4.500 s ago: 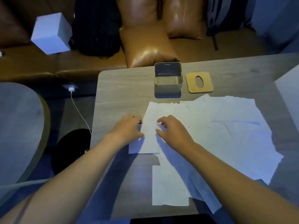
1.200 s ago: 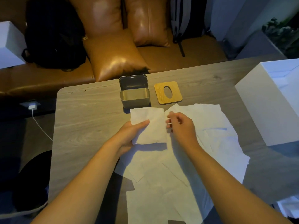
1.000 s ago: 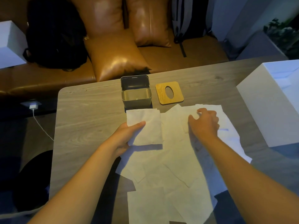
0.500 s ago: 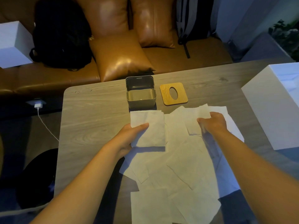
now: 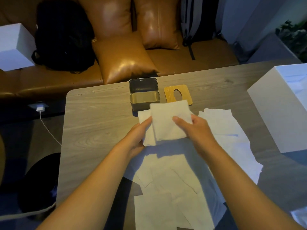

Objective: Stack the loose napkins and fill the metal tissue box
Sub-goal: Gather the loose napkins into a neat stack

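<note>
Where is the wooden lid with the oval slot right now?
The wooden lid lies flat on the table just right of the open metal tissue box, its near edge hidden behind the held napkins.

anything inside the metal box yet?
No napkins show in the metal box: its far wall and bare floor are visible. The near inner wall is hidden by the rim. Both hands, left hand and right hand, hold the napkin stack just in front.

Wooden table (image 5: 99, 120) bears tin (image 5: 144, 94), lid (image 5: 177, 93), napkins (image 5: 174, 188), white box (image 5: 274, 113)
</note>
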